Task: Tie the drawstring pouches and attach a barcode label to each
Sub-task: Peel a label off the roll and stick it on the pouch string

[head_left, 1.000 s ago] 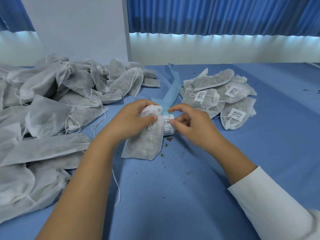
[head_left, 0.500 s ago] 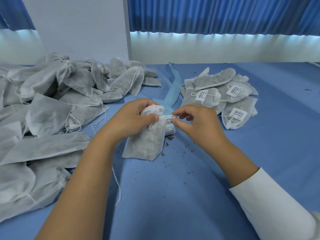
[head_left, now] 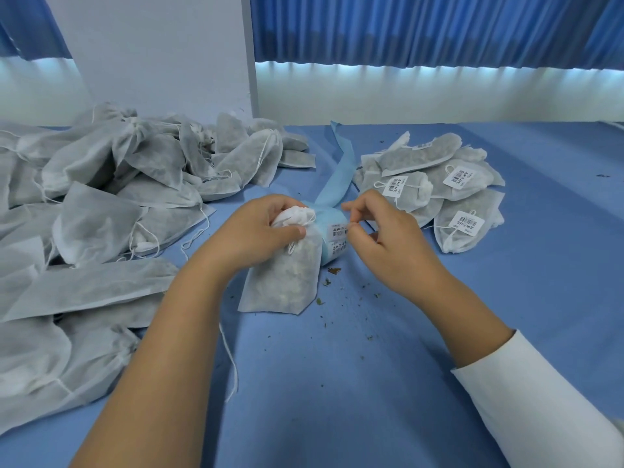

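A grey drawstring pouch (head_left: 283, 282) stands on the blue table (head_left: 337, 383) at the centre. My left hand (head_left: 256, 231) grips its gathered white neck. Just right of the pouch lies a roll of barcode labels (head_left: 337, 234) on blue backing. My right hand (head_left: 381, 238) is at the roll, its thumb and forefinger pinching at the edge of a label. Whether the label is lifted off cannot be told.
A large heap of unlabelled pouches (head_left: 101, 197) fills the left side. A smaller pile of tied, labelled pouches (head_left: 449, 190) lies at the back right. The blue backing strip (head_left: 337, 173) trails toward the wall. Dried crumbs (head_left: 334, 271) dot the cloth.
My right hand has shifted slightly up and right along the label roll, its fingers working at a label. My left hand keeps hold of the pouch neck.
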Demonstrator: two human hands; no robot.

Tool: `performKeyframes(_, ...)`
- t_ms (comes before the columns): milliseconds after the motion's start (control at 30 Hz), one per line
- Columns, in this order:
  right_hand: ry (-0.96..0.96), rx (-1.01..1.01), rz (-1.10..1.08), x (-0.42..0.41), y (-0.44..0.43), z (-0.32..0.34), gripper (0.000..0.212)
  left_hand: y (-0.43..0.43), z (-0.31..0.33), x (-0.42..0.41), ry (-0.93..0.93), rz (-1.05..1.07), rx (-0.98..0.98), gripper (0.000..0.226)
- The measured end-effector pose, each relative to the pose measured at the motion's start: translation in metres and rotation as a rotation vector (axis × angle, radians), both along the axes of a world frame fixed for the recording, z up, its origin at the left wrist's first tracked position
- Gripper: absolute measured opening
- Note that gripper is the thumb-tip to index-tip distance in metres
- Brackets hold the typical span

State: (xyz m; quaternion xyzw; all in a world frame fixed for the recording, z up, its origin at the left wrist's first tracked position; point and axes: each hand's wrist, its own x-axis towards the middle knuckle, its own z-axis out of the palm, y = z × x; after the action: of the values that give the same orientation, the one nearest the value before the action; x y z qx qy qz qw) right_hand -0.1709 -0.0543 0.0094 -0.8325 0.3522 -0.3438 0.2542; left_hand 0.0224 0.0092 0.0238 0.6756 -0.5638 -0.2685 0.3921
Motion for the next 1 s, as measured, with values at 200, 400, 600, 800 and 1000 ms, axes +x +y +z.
performKeyframes(200, -0.517, 0.178, 0.019, -0.001, -0.001, 0.010, 0.019, 0.003, 0.001, 0.002, 0.151, 0.009, -0.027, 0.024)
performKeyframes(400, -0.611, 0.338, 0.131, 0.004, 0.007, 0.011, 0.049, 0.007, 0.012, 0.001, 0.406, 0.026, -0.229, 0.033)
performKeyframes(600, -0.506, 0.416, 0.174, 0.015, 0.016, 0.002, 0.086, 0.003, 0.010, -0.020, 0.433, 0.024, -0.322, 0.022)
performKeyframes(800, -0.612, 0.502, 0.130, 0.012, 0.011, 0.006, 0.083, 0.003, 0.012, -0.031, 0.490, 0.028, -0.302, 0.024)
performKeyframes(1000, -0.631, 0.479, 0.100, 0.011, 0.007, 0.005, 0.079, 0.007, 0.012, -0.026, 0.509, -0.030, -0.188, 0.027)
